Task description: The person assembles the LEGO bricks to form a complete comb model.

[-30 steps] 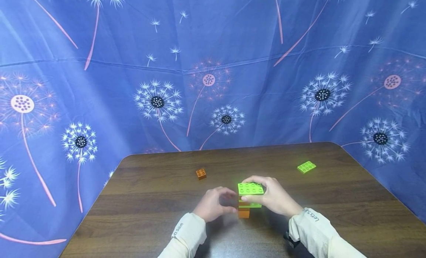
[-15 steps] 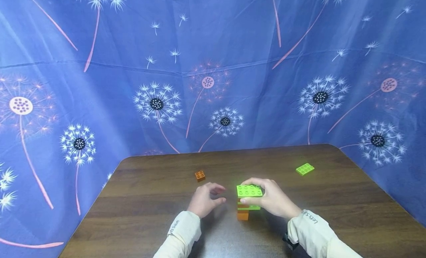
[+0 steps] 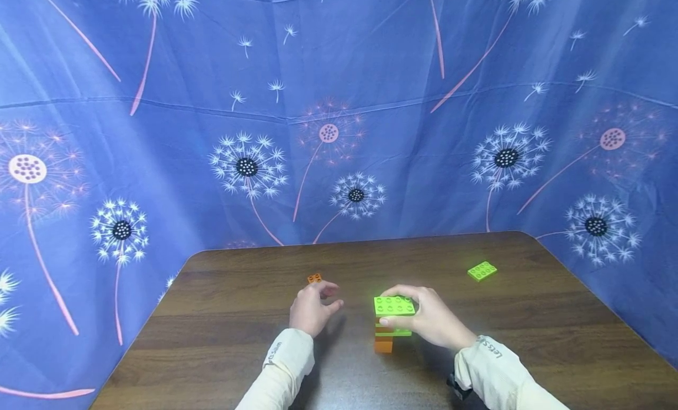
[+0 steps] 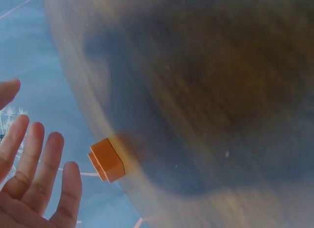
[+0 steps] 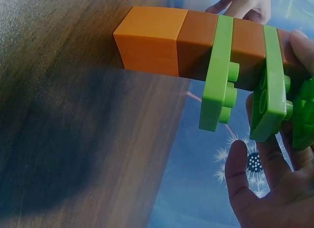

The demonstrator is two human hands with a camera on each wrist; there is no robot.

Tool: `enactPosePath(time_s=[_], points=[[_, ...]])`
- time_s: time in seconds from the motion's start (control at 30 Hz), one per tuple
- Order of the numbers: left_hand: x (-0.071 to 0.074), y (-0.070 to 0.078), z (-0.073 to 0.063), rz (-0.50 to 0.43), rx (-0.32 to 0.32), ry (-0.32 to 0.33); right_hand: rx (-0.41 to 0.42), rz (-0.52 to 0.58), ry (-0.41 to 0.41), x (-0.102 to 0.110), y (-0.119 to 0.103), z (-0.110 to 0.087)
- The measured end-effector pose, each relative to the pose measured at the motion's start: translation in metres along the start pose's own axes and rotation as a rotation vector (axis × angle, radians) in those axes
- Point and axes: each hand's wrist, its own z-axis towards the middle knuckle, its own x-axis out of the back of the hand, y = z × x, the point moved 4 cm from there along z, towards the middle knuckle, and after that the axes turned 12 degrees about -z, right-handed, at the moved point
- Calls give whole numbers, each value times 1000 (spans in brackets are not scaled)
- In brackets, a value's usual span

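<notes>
A tower of toy building bricks (image 3: pixel 384 345) stands upright on the table, orange bricks alternating with lime green plates. My right hand (image 3: pixel 436 319) grips it near the top, thumb on the near side and fingers round the back. In the right wrist view the tower lies sideways, its orange base brick (image 5: pixel 149 51) at the left and green plates (image 5: pixel 220 85) sticking out past the bricks. My left hand (image 3: pixel 311 309) holds nothing, fingers loosely bent. Just beyond it is a loose orange brick (image 3: pixel 314 277), partly covered by the hand; the left wrist view shows this brick (image 4: pixel 107 160) apart from the fingers.
A loose lime green plate (image 3: pixel 482 271) with studs lies at the back right of the brown wooden table (image 3: pixel 254 280). Behind the table hangs a blue cloth (image 3: pixel 402 133) with a dandelion print.
My left hand has moved away from the tower, leftward and forward, and now overlaps the loose orange brick. My right hand keeps its grip on the tower.
</notes>
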Motion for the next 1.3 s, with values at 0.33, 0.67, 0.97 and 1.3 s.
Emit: enactPosePath(time_s=[0.33, 0.67, 0.97, 1.3], points=[[5, -11, 10, 66, 80, 108, -5, -14, -6, 0, 0, 0], [6, -27, 21, 146, 97, 219, -4, -8, 3, -1, -1, -1], [12, -42, 31, 234, 175, 205, 14, -1, 4, -4, -2, 1], [13, -48, 43, 256, 232, 145, 2, -2, 0, -3, 0, 0]])
